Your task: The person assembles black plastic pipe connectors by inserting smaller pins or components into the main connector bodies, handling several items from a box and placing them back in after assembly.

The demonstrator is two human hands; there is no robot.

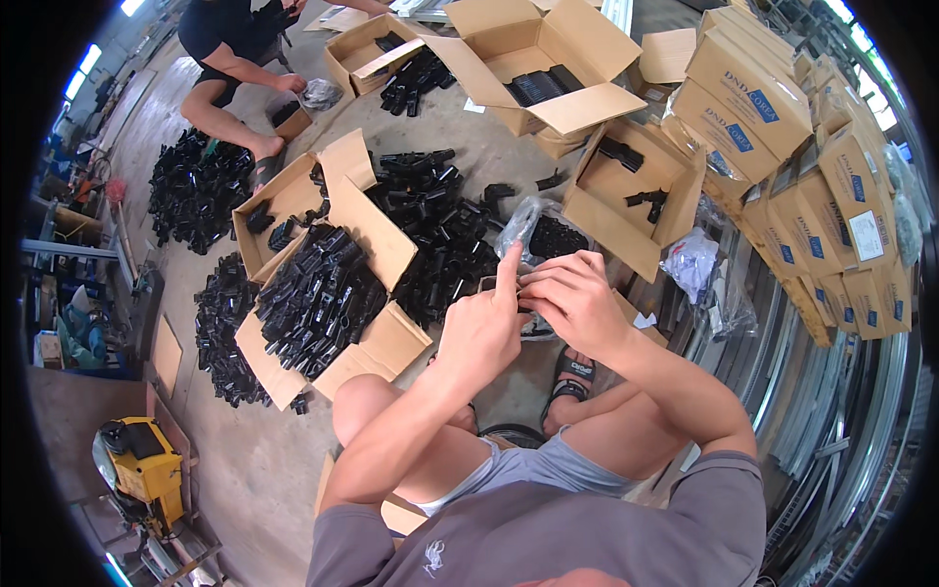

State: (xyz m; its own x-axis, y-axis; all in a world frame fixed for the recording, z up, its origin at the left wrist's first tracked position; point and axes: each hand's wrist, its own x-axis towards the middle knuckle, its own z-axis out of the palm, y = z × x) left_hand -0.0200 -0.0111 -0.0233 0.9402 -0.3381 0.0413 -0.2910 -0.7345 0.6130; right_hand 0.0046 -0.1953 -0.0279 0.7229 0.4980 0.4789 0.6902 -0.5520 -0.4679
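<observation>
Both my hands are raised in front of me over my knees, fingers working at a clear plastic bag (533,227) holding black plastic parts. My left hand (484,328) has its index finger pointing up along the bag's edge. My right hand (572,298) pinches the bag's lower edge from the right. What lies under the fingers is hidden. A heap of loose black plastic parts (440,235) lies on the floor just beyond the bag.
An open cardboard box (377,240) full of black parts stands at my left. More open boxes (636,201) sit ahead, and closed cartons (782,147) are stacked at right. Another person (230,59) crouches at the far left by further piles. A yellow machine (147,470) stands lower left.
</observation>
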